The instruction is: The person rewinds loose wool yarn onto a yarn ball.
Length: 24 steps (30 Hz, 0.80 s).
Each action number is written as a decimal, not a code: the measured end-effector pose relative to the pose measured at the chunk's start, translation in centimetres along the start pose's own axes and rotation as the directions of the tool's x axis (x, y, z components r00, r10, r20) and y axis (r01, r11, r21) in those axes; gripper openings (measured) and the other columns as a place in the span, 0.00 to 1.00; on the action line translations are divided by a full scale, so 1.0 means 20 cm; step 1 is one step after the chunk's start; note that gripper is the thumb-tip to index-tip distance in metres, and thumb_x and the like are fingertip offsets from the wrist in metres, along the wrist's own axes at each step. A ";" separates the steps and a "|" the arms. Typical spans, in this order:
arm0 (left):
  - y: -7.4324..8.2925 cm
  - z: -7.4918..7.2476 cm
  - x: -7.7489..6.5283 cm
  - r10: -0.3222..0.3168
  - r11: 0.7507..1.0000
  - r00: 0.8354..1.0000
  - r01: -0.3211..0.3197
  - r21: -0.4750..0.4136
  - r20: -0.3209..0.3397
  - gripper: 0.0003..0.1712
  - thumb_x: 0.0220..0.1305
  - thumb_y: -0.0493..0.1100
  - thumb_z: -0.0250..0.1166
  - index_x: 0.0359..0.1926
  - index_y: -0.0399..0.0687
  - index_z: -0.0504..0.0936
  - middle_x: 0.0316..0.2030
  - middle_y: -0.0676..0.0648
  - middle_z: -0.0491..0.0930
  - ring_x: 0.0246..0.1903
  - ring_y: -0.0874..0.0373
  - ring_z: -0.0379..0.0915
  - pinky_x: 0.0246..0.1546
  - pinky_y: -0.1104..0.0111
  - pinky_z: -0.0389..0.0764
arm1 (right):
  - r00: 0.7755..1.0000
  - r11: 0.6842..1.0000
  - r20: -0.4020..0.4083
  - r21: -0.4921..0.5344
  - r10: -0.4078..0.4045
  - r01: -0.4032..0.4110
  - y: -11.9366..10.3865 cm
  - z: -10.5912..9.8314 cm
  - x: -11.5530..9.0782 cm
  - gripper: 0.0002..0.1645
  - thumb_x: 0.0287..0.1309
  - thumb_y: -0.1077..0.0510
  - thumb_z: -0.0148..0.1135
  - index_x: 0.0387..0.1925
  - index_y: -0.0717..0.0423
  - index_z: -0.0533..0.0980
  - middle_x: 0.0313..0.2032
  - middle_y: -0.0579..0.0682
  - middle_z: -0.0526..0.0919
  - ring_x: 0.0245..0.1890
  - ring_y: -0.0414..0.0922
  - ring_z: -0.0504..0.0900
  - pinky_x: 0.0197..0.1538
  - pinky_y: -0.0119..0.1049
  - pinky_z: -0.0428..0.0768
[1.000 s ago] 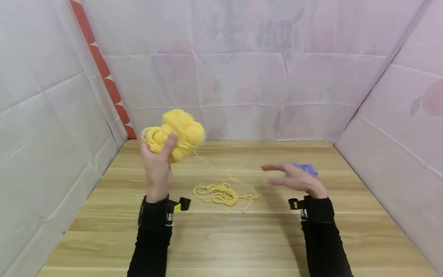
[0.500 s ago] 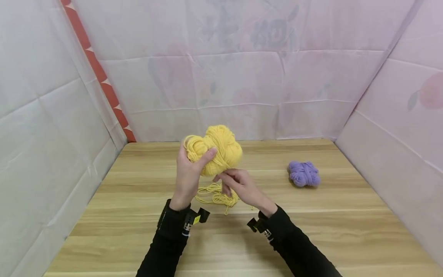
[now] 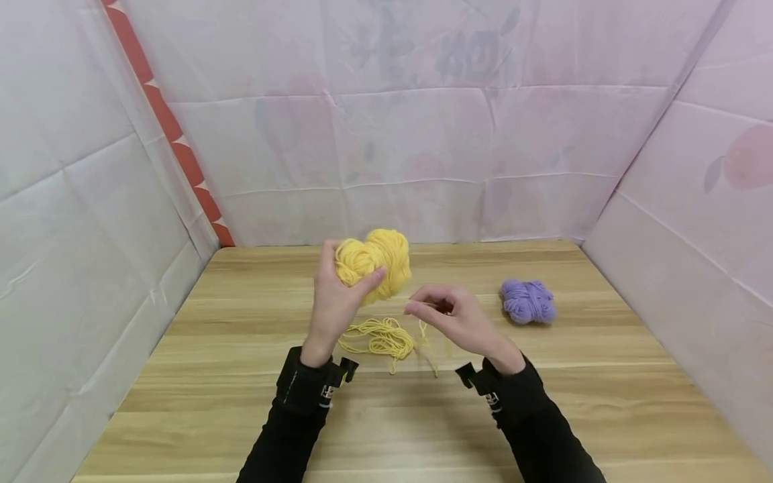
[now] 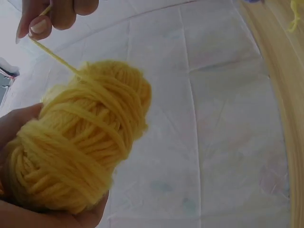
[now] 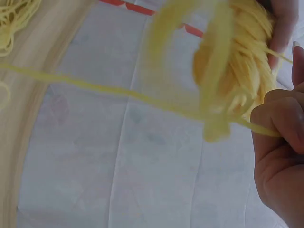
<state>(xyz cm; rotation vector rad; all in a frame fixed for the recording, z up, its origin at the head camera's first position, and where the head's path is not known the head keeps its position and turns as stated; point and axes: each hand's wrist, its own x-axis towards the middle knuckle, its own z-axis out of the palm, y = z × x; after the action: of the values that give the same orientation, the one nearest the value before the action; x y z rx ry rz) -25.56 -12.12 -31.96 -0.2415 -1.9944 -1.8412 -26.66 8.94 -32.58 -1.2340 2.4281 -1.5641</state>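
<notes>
My left hand point(image 3: 334, 310) grips a ball of yellow yarn point(image 3: 386, 260) above the table, thumb across its near side. Just to its right, my right hand point(image 3: 461, 320) pinches a strand of the yarn between thumb and forefinger. In the left wrist view that strand point(image 4: 56, 57) runs taut from the ball up to the fingertips. Another length of yarn point(image 5: 95, 87) stretches away from my right fist in the right wrist view, with a blurred loop close to the camera. Below the hands, a loose tangle of yellow yarn point(image 3: 383, 339) lies on the table.
A purple ball of yarn point(image 3: 528, 302) sits on the wooden table point(image 3: 386, 429), right of my right hand. Pale printed sheets point(image 3: 417, 134) stand as walls at the back and both sides, with a red strip point(image 3: 163, 114) down the back left corner.
My left hand has brought the yellow ball rightward and down toward the middle. My right hand came in from the right, reached under the ball, then drew back slightly rightward with a strand.
</notes>
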 end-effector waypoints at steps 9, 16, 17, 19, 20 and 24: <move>-0.02 0.03 -0.01 0.101 0.959 0.940 -0.180 0.219 0.327 0.30 0.50 0.37 0.75 0.53 0.42 0.70 0.43 0.43 0.79 0.38 0.55 0.75 0.35 0.70 0.78 | 0.997 0.999 -0.071 -0.034 -0.029 0.027 -0.02 -0.10 -0.03 0.06 0.62 0.65 0.60 0.35 0.55 0.82 0.20 0.43 0.70 0.15 0.33 0.58 0.17 0.32 0.60; -0.02 0.04 -0.02 0.111 0.934 0.862 -0.261 0.245 0.494 0.29 0.50 0.38 0.75 0.52 0.43 0.72 0.43 0.46 0.77 0.38 0.59 0.73 0.35 0.73 0.78 | 0.993 1.000 -0.119 -0.019 -0.016 0.014 -0.01 -0.15 -0.03 0.05 0.59 0.67 0.62 0.32 0.55 0.82 0.20 0.44 0.74 0.14 0.34 0.56 0.15 0.33 0.58; -0.02 0.04 -0.02 0.110 0.935 0.853 -0.263 0.239 0.509 0.29 0.50 0.39 0.75 0.52 0.44 0.72 0.43 0.47 0.77 0.38 0.59 0.73 0.36 0.72 0.78 | 0.992 1.000 -0.126 -0.021 -0.012 0.009 0.00 -0.15 -0.03 0.05 0.59 0.67 0.63 0.31 0.55 0.82 0.19 0.44 0.73 0.14 0.35 0.55 0.16 0.33 0.58; -0.02 0.03 -0.02 0.103 0.940 0.838 -0.259 0.224 0.536 0.29 0.50 0.39 0.75 0.51 0.44 0.72 0.43 0.48 0.77 0.39 0.59 0.73 0.36 0.72 0.78 | 0.990 1.000 -0.142 -0.029 -0.004 -0.001 0.00 -0.16 -0.04 0.06 0.58 0.66 0.64 0.30 0.52 0.82 0.18 0.43 0.70 0.14 0.35 0.55 0.16 0.33 0.57; -0.01 0.03 -0.02 0.100 0.942 0.830 -0.257 0.218 0.549 0.28 0.50 0.39 0.75 0.51 0.45 0.73 0.42 0.48 0.77 0.39 0.59 0.72 0.36 0.72 0.78 | 0.989 0.999 -0.150 -0.032 -0.004 -0.001 0.00 -0.16 -0.04 0.06 0.58 0.65 0.64 0.30 0.52 0.81 0.16 0.43 0.68 0.14 0.36 0.54 0.16 0.33 0.56; -0.01 0.03 -0.02 0.098 0.953 0.792 -0.249 0.172 0.603 0.28 0.50 0.39 0.75 0.51 0.45 0.73 0.41 0.48 0.77 0.37 0.60 0.73 0.36 0.71 0.79 | 0.984 1.000 -0.178 -0.027 -0.016 0.011 0.03 -0.16 -0.04 0.07 0.55 0.66 0.67 0.28 0.51 0.81 0.15 0.44 0.58 0.15 0.38 0.53 0.18 0.33 0.54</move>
<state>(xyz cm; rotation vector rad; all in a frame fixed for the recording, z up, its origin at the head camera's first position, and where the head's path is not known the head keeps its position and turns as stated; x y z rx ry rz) -25.41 -11.54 -32.35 -0.9982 -2.4707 -1.4893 -27.70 12.02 -31.65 -1.1639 2.5580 -1.7232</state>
